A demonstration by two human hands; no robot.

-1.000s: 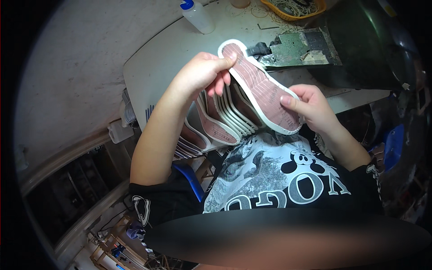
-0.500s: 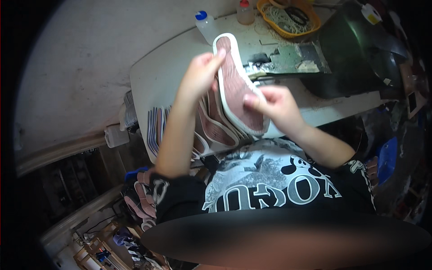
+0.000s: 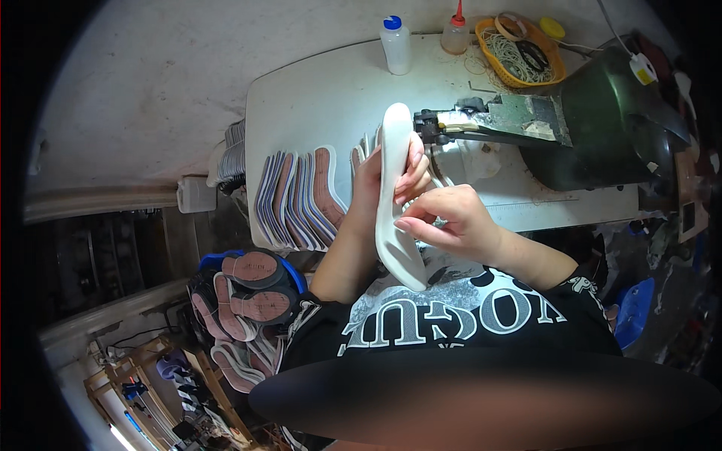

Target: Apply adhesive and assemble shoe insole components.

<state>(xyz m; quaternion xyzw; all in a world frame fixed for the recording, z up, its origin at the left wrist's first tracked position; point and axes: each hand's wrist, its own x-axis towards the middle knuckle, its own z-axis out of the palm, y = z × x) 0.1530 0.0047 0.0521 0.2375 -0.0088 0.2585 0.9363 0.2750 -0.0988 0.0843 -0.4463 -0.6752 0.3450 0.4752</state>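
Note:
A white shoe sole (image 3: pixel 392 195) stands on its long edge in front of my chest, its smooth white side showing. My left hand (image 3: pixel 410 169) is wrapped round it from behind, fingers curling over the right side. Lower down, my right hand (image 3: pixel 455 218) is closed, with thumb and forefinger pinching at the sole's right edge. Whether a thread lies between those fingers is too small to tell. Left of my hands, several pinkish-brown soles with white rims (image 3: pixel 325 180) lean in a row on the white table (image 3: pixel 338 90).
Beyond my hands juts a green machine's arm (image 3: pixel 519 119) with a metal head. At the back stand a blue-capped bottle (image 3: pixel 395 49), a red-tipped bottle (image 3: pixel 455 36) and a yellow basket (image 3: pixel 519 75) of cord. A blue tub (image 3: pixel 293 270) piled with soles sits at lower left.
The sole has been turned from its pinkish face to its white side and brought lower, closer to my chest. My left hand now wraps round its middle. The view has shifted, showing more of the row.

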